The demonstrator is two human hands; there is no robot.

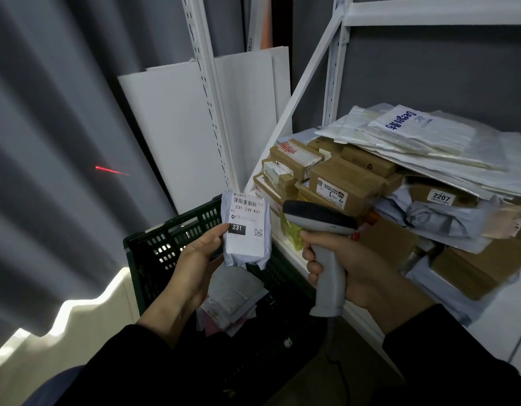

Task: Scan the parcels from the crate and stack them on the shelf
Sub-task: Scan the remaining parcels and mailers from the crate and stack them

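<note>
The left hand [194, 259] pinches a small grey parcel [246, 230] above the crate [171, 238]. The right hand [350, 268] grips the scanner [326, 253], near the shelf [282, 238].

Parcel [246, 230]: crinkled grey plastic, matt paper label. Scanner [323, 247]: smooth grey plastic (dark glossy head). Crate [171, 238]: dark green perforated plastic. Shelf [335, 68]: white painted metal. Boxes [344, 183]: brown cardboard.

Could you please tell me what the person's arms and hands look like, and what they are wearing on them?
The left hand and the right hand are both bare, with no gloves, and no ring or watch shows on either. Each arm is covered by a long black sleeve that ends at the wrist. The left sleeve and the right sleeve are plain, with no visible markings.
</note>
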